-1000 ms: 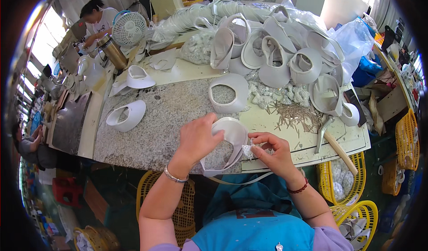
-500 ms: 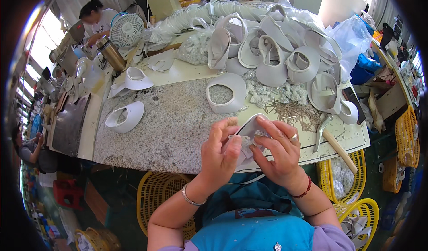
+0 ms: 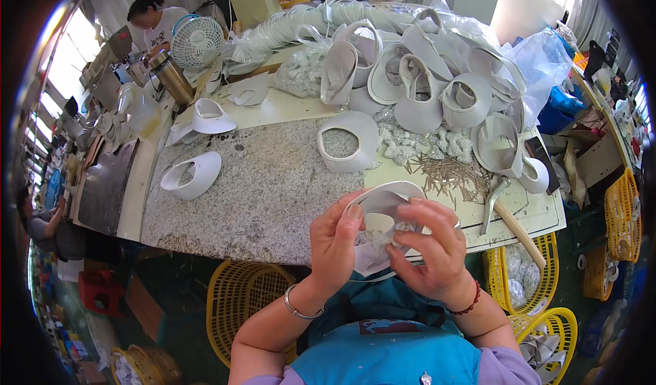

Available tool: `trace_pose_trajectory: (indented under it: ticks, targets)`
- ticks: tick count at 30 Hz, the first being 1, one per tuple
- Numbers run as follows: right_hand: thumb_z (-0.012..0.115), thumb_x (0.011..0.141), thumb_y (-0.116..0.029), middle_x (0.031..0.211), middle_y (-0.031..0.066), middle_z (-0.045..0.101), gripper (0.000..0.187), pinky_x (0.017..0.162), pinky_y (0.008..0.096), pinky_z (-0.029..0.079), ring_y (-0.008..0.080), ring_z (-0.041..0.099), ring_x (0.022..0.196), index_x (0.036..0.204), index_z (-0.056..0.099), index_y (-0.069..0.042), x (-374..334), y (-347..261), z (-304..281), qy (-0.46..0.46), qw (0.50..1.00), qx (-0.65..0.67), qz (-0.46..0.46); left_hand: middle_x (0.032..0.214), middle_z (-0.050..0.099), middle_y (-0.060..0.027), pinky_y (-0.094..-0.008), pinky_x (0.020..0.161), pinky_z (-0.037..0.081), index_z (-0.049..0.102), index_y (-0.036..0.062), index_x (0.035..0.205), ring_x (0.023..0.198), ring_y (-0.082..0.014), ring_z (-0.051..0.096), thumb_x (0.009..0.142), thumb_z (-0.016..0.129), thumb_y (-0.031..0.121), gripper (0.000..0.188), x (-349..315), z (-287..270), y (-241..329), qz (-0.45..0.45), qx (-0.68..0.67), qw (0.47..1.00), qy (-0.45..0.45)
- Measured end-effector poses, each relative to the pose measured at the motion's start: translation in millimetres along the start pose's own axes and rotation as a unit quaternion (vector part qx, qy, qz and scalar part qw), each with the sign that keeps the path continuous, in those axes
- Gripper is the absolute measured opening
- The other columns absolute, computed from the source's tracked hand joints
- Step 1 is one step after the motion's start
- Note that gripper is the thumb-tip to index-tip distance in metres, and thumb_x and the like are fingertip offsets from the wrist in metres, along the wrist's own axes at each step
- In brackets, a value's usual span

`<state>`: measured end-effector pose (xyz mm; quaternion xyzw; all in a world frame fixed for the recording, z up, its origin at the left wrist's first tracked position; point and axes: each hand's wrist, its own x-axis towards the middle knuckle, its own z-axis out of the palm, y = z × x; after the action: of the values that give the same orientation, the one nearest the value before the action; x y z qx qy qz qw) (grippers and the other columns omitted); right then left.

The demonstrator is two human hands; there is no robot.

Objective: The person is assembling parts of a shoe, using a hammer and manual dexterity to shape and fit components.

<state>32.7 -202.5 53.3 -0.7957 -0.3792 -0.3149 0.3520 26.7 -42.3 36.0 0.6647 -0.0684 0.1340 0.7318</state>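
My left hand [image 3: 333,243] grips the edge of a white shoe upper [image 3: 383,197], thumb on its near side. The upper is tilted with its opening toward me. Inside the opening, my right hand [image 3: 432,248] has its thumb and fingers bent around a wad of crumpled clear plastic [image 3: 404,228]; part of the wad is hidden by the fingers. Just beyond my hands, another white shoe upper [image 3: 347,142] lies on the speckled tabletop [image 3: 266,200]. More white uppers [image 3: 191,175] rest at the left.
White uppers [image 3: 417,105] are heaped at the back right, beside crumpled plastic wads [image 3: 427,142] and a pile of thin brown sticks [image 3: 451,176]. A hammer [image 3: 519,231] overhangs the right edge. Yellow baskets [image 3: 232,310] stand below. A fan [image 3: 197,43] and a steel flask [image 3: 171,77] are back left.
The upper has turned so its opening shows more widely. My right fingers have moved from its upper rim down into the opening. A person at the back left has shifted.
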Motion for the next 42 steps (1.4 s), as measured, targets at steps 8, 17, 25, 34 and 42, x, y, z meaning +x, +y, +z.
trace_pose_trajectory:
  ticks: [8,17,25,34,42]
  targets:
    - [0.07,0.061,-0.004,0.099,0.009,0.062,0.024,0.069,0.0343,0.046,0.0256,0.058,0.083,0.081,0.058,-0.005,4,0,-9,-0.002,0.995,-0.099,-0.016,0.1,0.061,-0.0082,-0.0222,0.072,0.042,0.058,-0.0045,0.117,0.081,-0.0076,0.05,0.094,0.042,0.009,0.031,-2,9,-6,0.051,-0.048,0.997,-0.042]
    - [0.072,0.063,-0.007,0.095,0.005,0.062,0.026,0.065,0.0341,0.045,0.0225,0.058,0.079,0.084,0.056,-0.007,-15,5,-6,-0.103,0.994,-0.037,-0.003,0.097,0.066,-0.0111,-0.0255,0.073,0.047,0.059,-0.0046,0.114,0.084,-0.0115,0.06,0.095,0.045,0.016,0.031,6,-7,10,-0.028,0.013,0.997,-0.075]
    - [0.072,0.063,-0.005,0.097,0.009,0.062,0.027,0.066,0.0346,0.048,0.0258,0.059,0.081,0.086,0.057,-0.005,-13,6,-8,-0.099,0.995,0.017,0.012,0.085,0.065,-0.0155,-0.0303,0.06,0.05,0.063,-0.0022,0.099,0.067,-0.0238,0.064,0.084,0.058,0.013,0.022,11,-7,20,0.084,0.265,0.949,-0.15]
    - [0.073,0.061,-0.003,0.105,0.0139,0.062,0.027,0.064,0.0337,0.049,0.0279,0.06,0.078,0.083,0.057,-0.005,-2,0,-28,-0.053,0.996,0.016,0.066,0.089,0.062,-0.0104,-0.0251,0.067,0.047,0.056,-0.0028,0.106,0.079,-0.0115,0.06,0.084,0.05,0.001,0.023,2,0,4,0.136,0.116,0.978,-0.111]
    - [0.072,0.062,-0.003,0.105,0.0103,0.062,0.027,0.06,0.0324,0.048,0.0262,0.06,0.076,0.084,0.055,-0.006,-17,1,-20,-0.122,0.991,-0.009,0.06,0.08,0.056,-0.0003,-0.0186,0.059,0.038,0.052,0.0017,0.099,0.068,-0.0026,0.046,0.086,0.052,0.004,0.013,7,2,10,-0.085,0.006,0.987,-0.138]
